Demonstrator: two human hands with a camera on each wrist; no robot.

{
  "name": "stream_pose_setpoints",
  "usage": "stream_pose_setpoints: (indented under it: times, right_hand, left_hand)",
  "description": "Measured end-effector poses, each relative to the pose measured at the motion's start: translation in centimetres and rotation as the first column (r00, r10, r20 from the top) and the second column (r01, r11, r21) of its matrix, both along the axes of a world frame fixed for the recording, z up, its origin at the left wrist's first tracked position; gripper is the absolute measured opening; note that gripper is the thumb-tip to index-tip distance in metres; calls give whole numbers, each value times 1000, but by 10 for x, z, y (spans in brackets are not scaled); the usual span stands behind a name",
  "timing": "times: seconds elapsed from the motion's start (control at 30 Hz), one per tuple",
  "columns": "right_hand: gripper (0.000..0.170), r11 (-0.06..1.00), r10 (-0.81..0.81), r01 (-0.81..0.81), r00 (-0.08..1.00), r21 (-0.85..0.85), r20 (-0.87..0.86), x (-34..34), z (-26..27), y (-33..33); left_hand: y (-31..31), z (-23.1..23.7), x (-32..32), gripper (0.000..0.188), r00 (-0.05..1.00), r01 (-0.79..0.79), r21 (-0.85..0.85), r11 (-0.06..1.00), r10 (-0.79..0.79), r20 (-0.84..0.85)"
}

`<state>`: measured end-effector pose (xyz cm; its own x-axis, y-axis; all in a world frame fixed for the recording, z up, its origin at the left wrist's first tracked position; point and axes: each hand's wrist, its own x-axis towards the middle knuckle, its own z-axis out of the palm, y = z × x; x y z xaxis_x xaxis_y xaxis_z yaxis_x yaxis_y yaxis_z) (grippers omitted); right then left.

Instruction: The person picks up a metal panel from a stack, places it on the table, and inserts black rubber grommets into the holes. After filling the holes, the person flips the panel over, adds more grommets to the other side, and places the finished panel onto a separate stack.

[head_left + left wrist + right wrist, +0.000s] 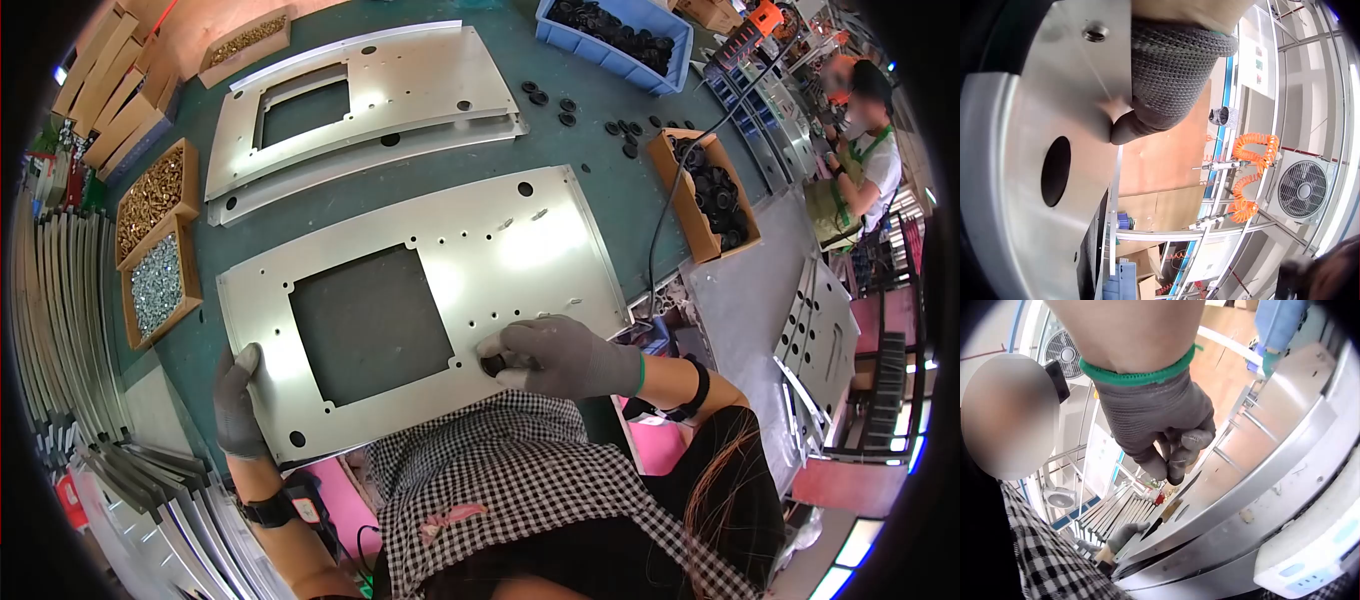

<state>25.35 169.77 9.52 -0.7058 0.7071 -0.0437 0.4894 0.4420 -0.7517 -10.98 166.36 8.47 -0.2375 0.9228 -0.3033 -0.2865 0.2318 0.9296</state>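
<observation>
A silvery sheet-metal panel (pixel 540 240) with a large rectangular cutout and several small holes lies in front of the person. At its left edge the gloved left hand (pixel 238 405) grips it, thumb on the top face and fingers passing under the rim. In the left wrist view that thumb (pixel 1132 128) presses on the metal beside a dark round hole (pixel 1056 171). The gloved right hand (pixel 560 358) pinches a black rubber grommet (pixel 492 365) at the panel's surface, right of the cutout. From the right wrist view, the right hand's fingertips (pixel 1175 472) are bunched close over the panel.
Another pair of panels (pixel 420 85) lies farther back. Loose black grommets (pixel 567 119) are scattered near a blue bin (pixel 620 50) and a cardboard box (pixel 705 200) of similar parts. Boxes of brass (pixel 150 200) and silver fasteners (pixel 157 285) stand left. A cable (pixel 655 240) crosses the right side.
</observation>
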Motion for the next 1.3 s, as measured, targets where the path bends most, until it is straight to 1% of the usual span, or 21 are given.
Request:
stream_pose_setpoints:
  times: [0.07, 0.17, 0.27, 0.37, 0.47, 0.57, 0.67, 0.77, 0.83, 0.87, 0.97, 1.07, 1.17, 1.27, 1.3]
  right_hand:
    - [30, 999, 9, -9, 1000, -46, 7, -2, -7, 0]
    - [26, 972, 55, -73, 995, 222, 89, 1, -15, 0]
    - [25, 963, 63, -109, 980, 248, 187, 1, -17, -2]
    - [25, 972, 89, -176, 892, 158, 444, -5, -13, -8]
    - [24, 955, 165, -263, 856, 138, 491, -6, -3, -2]
    - [24, 970, 221, -243, 873, -3, 435, -9, 1, 13]
    - [21, 982, 187, -184, 910, -41, 371, -10, 4, 14]
    - [16, 983, 106, -147, 945, 110, 310, -6, -6, 4]
    - [15, 976, 55, -77, 992, 204, 109, -3, -20, -5]
    - [15, 969, 35, -35, 999, 244, 4, -1, -25, -9]
    - [19, 973, 37, -6, 991, 232, -130, -1, -25, -14]
    - [23, 990, -74, 85, 992, 109, -103, -3, -19, -13]
    - [24, 965, 4, -2, 1000, 261, -8, 0, -17, -4]
    - [23, 962, 63, -88, 993, 258, 102, 2, -15, -1]
    - [26, 940, 86, -138, 981, 311, 176, 2, -17, 0]
  left_hand:
    - [0, -3, -5, 52, 1000, 11, -19, 1000, -11, 3]
    - [0, 0, -2, 51, 1000, -6, -22, 1000, 6, 1]
    - [1, 0, -4, 51, 999, 34, -13, 999, -33, 20]
    - [3, -3, -6, 52, 999, 45, -10, 999, -46, -10]
    - [3, -8, -10, 54, 999, 38, -1, 999, -38, -16]
    - [3, -3, -4, 55, 998, 23, -7, 1000, -23, -54]
    - [4, -4, -6, 55, 997, 33, -9, 999, -34, -71]
    - [3, -2, -3, 55, 998, 15, -5, 1000, -15, -55]
    - [4, 1, -3, 55, 999, 33, -20, 999, -34, -35]
    - [4, 2, -3, 55, 999, 43, -28, 999, -44, -26]
    - [4, 2, 0, 55, 1000, 13, -15, 1000, -14, -15]
    - [4, -1, -4, 55, 999, 41, -20, 999, -41, -31]
    - [4, -3, -3, 55, 1000, 22, -7, 1000, -22, -15]
    - [4, -6, -9, 56, 998, 34, -31, 999, -36, -51]
    - [4, -6, -9, 56, 998, 34, -37, 999, -36, -56]
